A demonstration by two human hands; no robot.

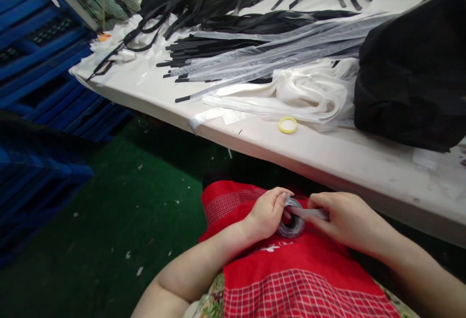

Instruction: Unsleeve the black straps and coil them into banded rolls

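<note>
Over a red apron, my left hand is closed round a small coil of greyish plastic-wrapped strip. The coil is rolled into a ring with a hole in its middle. My right hand pinches a flat grey strip end between thumb and fingers. That end reaches across to the coil and looks like part of the same strip. The fingertips of my left hand are partly hidden behind the coil.
A white table runs ahead, bearing black strips in clear sleeves, a folded white band, a yellow ring and a large black bag. Blue pallets stand left on the green floor.
</note>
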